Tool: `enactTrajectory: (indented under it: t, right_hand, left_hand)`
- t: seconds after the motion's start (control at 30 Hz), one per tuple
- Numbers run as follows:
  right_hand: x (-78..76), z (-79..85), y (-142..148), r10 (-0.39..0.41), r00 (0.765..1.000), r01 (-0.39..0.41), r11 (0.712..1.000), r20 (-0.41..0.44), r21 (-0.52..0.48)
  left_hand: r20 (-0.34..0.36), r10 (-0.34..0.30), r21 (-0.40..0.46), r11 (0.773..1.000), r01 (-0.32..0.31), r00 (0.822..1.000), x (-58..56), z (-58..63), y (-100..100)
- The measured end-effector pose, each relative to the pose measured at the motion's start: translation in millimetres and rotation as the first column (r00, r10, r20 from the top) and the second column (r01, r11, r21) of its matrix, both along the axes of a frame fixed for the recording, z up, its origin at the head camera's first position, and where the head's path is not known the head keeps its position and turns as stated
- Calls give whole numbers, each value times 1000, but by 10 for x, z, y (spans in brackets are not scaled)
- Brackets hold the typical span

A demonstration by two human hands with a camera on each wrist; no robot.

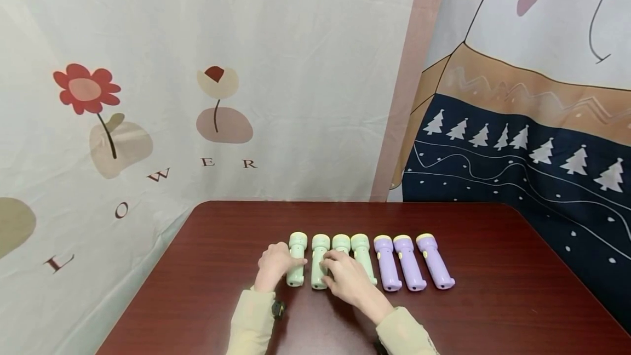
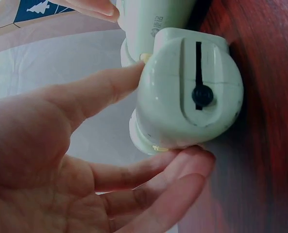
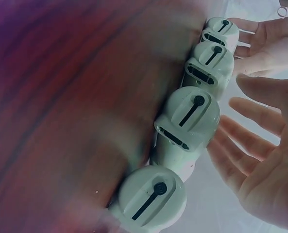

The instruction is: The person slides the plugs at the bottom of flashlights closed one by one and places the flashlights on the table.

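Several pale green flashlights and 3 purple ones stand in a row, lying lengthwise on the table. My left hand (image 1: 277, 262) pinches the leftmost green flashlight (image 1: 297, 273), thumb on one side and fingers on the other; its end with a black slot (image 2: 192, 82) faces the left wrist camera. Over the third green flashlight (image 1: 341, 242) hovers my right hand (image 1: 351, 279), fingers loosely bent beside it in the right wrist view, thumb near the second green flashlight (image 1: 319, 273). Whether those fingertips touch is hard to tell. The fourth green flashlight (image 1: 362, 253) lies just right of that hand.
Three purple flashlights (image 1: 386, 264), (image 1: 409, 264), (image 1: 435, 262) lie to the right of the green ones. Under everything is a dark red-brown wooden table (image 1: 207, 267). Behind its far edge hangs a pale printed cloth (image 1: 305, 97), with a dark blue tree-patterned cloth (image 1: 493, 174) at right.
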State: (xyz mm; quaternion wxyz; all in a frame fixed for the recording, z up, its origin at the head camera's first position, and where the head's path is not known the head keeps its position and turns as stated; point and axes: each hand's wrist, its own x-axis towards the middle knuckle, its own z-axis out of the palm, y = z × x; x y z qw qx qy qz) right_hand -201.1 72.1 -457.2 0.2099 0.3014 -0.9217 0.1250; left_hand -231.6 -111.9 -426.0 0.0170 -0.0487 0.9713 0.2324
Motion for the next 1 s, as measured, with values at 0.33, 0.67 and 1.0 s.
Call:
enactTrajectory:
  t: [0.33, 0.67, 1.0]
  right_hand:
    - [-91, 116, 162, -55, 998, 52, 988, -19, -148]
    - [-318, 220, 651, -217, 976, 211, 944, 5, -254]
    - [-352, 269, 1017, -405, 873, 450, 883, 272, -133]
  left_hand:
    - [-260, 6, 56, 998, 9, 966, -92, 20, 105]
    - [-488, -150, 41, 980, 194, 860, -199, -65, 425]
    - [-347, -217, 15, 972, 236, 912, -164, -89, 500]
